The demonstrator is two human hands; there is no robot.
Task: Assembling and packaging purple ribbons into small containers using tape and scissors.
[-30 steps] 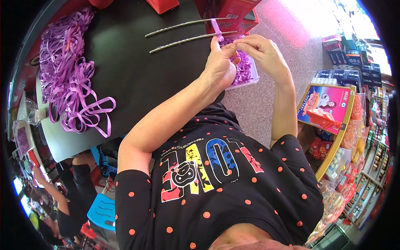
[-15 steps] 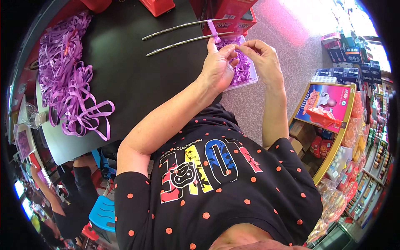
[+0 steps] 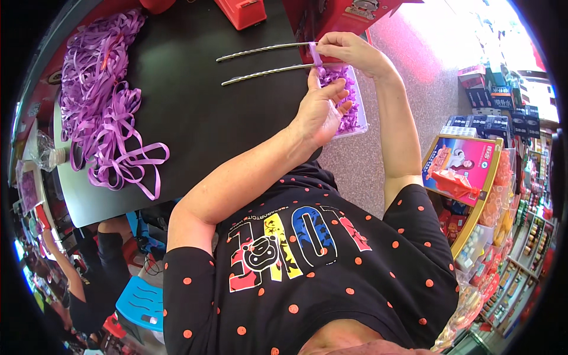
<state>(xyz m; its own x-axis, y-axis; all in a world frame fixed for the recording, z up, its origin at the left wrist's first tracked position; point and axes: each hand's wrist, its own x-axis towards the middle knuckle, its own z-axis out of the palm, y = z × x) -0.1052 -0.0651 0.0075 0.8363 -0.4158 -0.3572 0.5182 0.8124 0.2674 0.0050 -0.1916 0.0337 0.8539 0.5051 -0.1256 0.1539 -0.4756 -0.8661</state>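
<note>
Two twisted metal rods lie side by side over the dark table, the upper rod and the lower rod a hand's width apart. A short purple ribbon spans them near their right ends. My right hand pinches at the ribbon beside the upper rod's tip; its fingertips partly hide it. Below, my left hand has its thumb raised against the ribbon by the lower rod, with its other fingers apart. Beneath the hands is a pale plastic box with many small purple ribbon pieces.
A large tangled heap of purple ribbon lies on the left of the dark table. Red boxes stand behind the rods' right ends, and a red container is at the far edge. A display shelf is at right.
My right hand has moved up and left from beside my left fingers to the ribbon at the upper rod. My left fingers have parted. The whole view has shifted slightly.
</note>
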